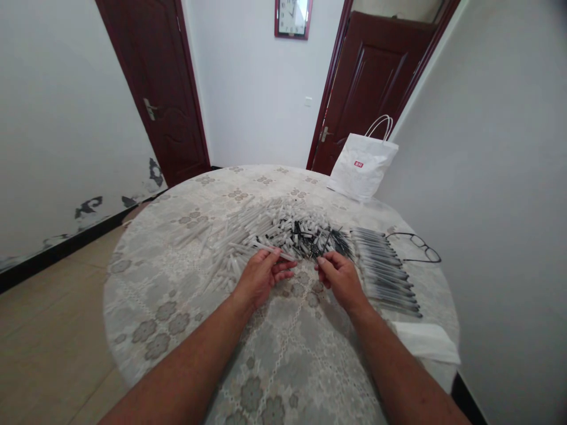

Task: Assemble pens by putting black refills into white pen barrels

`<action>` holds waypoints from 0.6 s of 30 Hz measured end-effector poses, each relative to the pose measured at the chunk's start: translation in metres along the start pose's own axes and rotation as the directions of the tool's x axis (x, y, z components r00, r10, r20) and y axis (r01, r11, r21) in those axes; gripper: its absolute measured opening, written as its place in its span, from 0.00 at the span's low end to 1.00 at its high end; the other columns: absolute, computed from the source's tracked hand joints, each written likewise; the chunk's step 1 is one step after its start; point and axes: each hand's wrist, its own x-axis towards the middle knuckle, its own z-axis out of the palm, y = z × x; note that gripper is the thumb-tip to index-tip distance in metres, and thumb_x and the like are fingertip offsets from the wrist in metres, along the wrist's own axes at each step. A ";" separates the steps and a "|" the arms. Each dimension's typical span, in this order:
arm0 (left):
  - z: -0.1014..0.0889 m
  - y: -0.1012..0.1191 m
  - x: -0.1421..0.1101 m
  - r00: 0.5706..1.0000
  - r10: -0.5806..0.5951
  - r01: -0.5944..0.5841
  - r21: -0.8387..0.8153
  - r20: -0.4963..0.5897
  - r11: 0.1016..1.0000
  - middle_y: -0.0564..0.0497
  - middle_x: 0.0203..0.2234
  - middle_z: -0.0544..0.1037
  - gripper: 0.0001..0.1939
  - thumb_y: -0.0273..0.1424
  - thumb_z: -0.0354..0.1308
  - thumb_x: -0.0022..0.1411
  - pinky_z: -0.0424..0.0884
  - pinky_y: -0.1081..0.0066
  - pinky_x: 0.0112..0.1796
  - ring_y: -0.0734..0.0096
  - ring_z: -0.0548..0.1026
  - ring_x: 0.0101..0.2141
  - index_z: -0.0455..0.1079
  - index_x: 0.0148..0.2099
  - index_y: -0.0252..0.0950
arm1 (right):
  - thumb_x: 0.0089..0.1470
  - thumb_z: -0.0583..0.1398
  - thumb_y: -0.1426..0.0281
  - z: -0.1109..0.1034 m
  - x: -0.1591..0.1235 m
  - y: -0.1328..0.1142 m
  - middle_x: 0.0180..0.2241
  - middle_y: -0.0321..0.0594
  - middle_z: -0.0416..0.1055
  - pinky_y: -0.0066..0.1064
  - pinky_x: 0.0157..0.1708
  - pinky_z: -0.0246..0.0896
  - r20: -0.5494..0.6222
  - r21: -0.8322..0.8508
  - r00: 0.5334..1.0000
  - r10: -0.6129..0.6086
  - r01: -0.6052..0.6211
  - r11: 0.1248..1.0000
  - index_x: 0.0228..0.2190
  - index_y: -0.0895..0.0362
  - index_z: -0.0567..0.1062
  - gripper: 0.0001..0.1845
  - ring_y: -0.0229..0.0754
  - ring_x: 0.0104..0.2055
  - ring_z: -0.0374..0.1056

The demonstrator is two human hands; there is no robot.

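A heap of white pen barrels [241,233] and small black pen parts [310,236] lies across the middle of a round table [177,307] with a patterned cloth. My left hand [262,274] rests at the heap's near edge, fingers curled around a white barrel. My right hand [339,277] is beside it, fingers pinched on a small black piece at the edge of the black parts. To the right of my right hand lies a neat row of several finished dark-tipped pens [385,268].
Black-rimmed glasses [416,245] lie right of the pen row. A white paper bag [363,165] stands at the table's far right. A folded white cloth [427,342] lies at the near right edge. Two dark doors and a wall clock stand behind.
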 end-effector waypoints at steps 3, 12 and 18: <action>0.001 0.001 -0.003 0.999 -0.030 0.031 -0.034 0.041 0.999 0.45 0.37 0.80 0.09 0.34 0.62 0.64 0.80 0.67 0.36 0.61 0.82 0.39 0.67 0.39 0.34 | 0.55 0.62 0.58 0.013 -0.008 0.000 0.30 0.38 0.77 0.24 0.17 0.58 0.044 0.195 0.998 -0.047 0.037 0.980 0.35 0.55 0.69 0.14 0.36 0.22 0.67; 0.000 -0.004 -0.005 0.991 -0.104 0.116 -0.147 0.088 0.982 0.44 0.35 0.80 0.07 0.31 0.62 0.64 0.80 0.63 0.36 0.57 0.82 0.39 0.68 0.39 0.33 | 0.58 0.63 0.61 0.020 -0.016 0.001 0.20 0.30 0.69 0.24 0.21 0.59 -0.010 0.045 0.984 -0.178 0.178 0.983 0.38 0.55 0.73 0.11 0.35 0.21 0.64; 0.000 -0.005 -0.004 0.988 -0.116 0.133 -0.181 0.101 0.974 0.45 0.34 0.80 0.05 0.29 0.60 0.65 0.80 0.63 0.37 0.59 0.82 0.38 0.69 0.40 0.32 | 0.58 0.63 0.63 0.020 -0.016 0.002 0.33 0.37 0.73 0.27 0.29 0.63 -0.033 -0.068 0.950 -0.312 0.309 0.949 0.36 0.55 0.77 0.08 0.37 0.30 0.68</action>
